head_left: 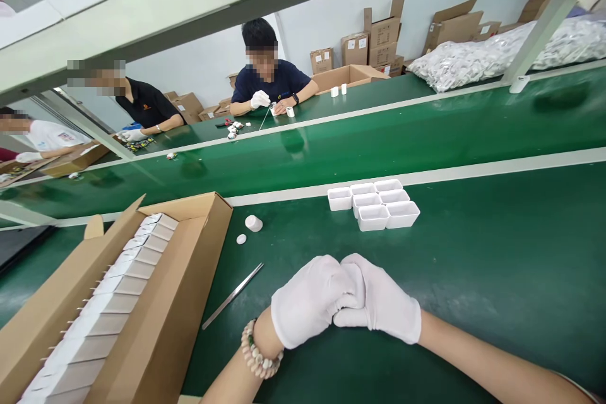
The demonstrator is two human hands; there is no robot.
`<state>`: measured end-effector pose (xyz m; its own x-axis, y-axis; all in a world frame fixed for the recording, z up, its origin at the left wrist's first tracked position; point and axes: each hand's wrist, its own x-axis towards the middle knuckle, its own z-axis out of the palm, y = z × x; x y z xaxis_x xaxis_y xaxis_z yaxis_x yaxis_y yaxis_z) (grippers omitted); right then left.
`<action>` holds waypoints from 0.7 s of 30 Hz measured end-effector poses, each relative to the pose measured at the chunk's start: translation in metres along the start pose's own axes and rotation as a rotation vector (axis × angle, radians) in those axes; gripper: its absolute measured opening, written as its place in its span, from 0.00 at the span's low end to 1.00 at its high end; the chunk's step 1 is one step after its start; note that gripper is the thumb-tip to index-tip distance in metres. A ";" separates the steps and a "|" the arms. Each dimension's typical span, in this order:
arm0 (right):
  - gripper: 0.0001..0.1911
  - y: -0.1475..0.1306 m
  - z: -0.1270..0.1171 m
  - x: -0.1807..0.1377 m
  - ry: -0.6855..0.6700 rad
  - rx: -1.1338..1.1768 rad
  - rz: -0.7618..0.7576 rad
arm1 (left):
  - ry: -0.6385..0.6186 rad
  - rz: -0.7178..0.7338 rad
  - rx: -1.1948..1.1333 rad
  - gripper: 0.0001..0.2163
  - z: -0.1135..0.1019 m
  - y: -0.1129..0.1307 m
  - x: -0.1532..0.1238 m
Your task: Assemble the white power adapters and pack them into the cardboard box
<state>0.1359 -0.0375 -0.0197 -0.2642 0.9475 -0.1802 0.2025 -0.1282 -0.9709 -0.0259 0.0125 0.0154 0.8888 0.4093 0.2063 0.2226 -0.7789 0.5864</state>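
In white gloves, my left hand (315,300) and my right hand (379,303) are pressed together above the green bench. Both are closed, fingers curled against each other. Whatever lies between them, if anything, is hidden. Beyond them sits a cluster of small white open trays (374,218). Left of my hands, metal tweezers (233,297) lie on the bench. Past the tweezers are a short white cylinder (254,223) and a small white disc (241,239).
An open cardboard box (199,265) with a row of white boxes (106,303) stands at left. A green conveyor belt (312,151) crosses behind the bench. Across it, several co-workers (274,79) work. A bag of white parts (478,53) lies at the far right.
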 end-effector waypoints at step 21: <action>0.22 -0.003 0.000 -0.007 0.037 0.556 0.184 | 0.247 -0.154 -0.088 0.35 0.015 0.011 -0.007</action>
<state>0.1372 -0.0434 -0.0157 -0.2360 0.9036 -0.3574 -0.2863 -0.4161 -0.8631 -0.0240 -0.0058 0.0083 0.7207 0.6308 0.2875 0.3019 -0.6589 0.6890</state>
